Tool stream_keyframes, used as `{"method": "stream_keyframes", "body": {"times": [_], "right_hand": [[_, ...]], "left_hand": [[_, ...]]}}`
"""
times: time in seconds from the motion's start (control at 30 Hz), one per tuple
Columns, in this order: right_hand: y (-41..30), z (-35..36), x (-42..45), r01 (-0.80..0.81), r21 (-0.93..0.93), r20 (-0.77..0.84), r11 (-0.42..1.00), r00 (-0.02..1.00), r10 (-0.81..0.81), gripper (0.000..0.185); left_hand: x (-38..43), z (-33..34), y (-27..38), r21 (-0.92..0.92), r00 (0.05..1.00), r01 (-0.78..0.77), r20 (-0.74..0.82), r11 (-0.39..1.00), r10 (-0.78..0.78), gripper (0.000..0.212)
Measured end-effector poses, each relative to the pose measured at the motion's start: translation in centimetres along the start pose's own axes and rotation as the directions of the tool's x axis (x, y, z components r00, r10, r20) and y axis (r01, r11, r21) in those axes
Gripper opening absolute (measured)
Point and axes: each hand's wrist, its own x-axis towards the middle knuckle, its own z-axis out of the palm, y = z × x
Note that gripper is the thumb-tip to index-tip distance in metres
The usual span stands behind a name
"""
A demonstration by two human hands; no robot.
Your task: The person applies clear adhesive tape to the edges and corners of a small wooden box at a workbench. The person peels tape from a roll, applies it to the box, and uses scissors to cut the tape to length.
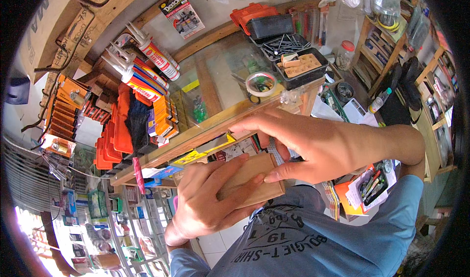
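Note:
A small brown cardboard box (262,166) is held close to my chest, below the edge of a wooden-framed glass counter (216,119). My left hand (209,196) grips the box, its fingers spread over the top face. My right hand (293,144) is at the box's right end, the thumb touching its top near the edge and the other fingers raised and bent above the far side. What the box holds cannot be seen.
On the counter stand silicone sealant tubes (159,58), orange cases (123,119), small orange boxes (165,117), a tape roll (260,84) and a black tray of nails (284,45). A pen tray (372,187) lies at the right. Shelves of goods (136,222) are at lower left.

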Motion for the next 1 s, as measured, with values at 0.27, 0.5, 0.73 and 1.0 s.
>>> {"method": "stream_keyframes", "body": {"times": [0.27, 0.5, 0.73, 1.0], "right_hand": [[3.6, 2.0, -0.8, 0.075, 0.118, -0.095, 0.99, 0.993, -0.064, 0.069], [4.7, 3.1, -1.2, 0.091, 0.043, -0.261, 0.995, 0.962, -0.077, 0.071], [7.0, 3.0, -6.3, 0.095, 0.259, -0.629, 0.961, 0.772, 0.093, 0.041], [11.8, 13.0, -7.7, 0.335, 0.404, -0.418, 0.851, 0.895, -0.154, 0.092]], "left_hand": [[-0.8, 0.9, 0.3, 0.152, 0.991, -0.017, -0.131, 0.988, 0.037, 0.047], [-0.9, 3.3, 0.0, 0.298, 0.987, -0.074, -0.113, 0.952, 0.113, 0.046], [-1.6, 4.2, -0.5, 0.178, 0.978, -0.015, -0.201, 0.984, 0.051, 0.045], [-1.7, 8.2, -1.8, -0.251, 0.864, -0.206, -0.5, 0.946, 0.056, 0.046]]}}
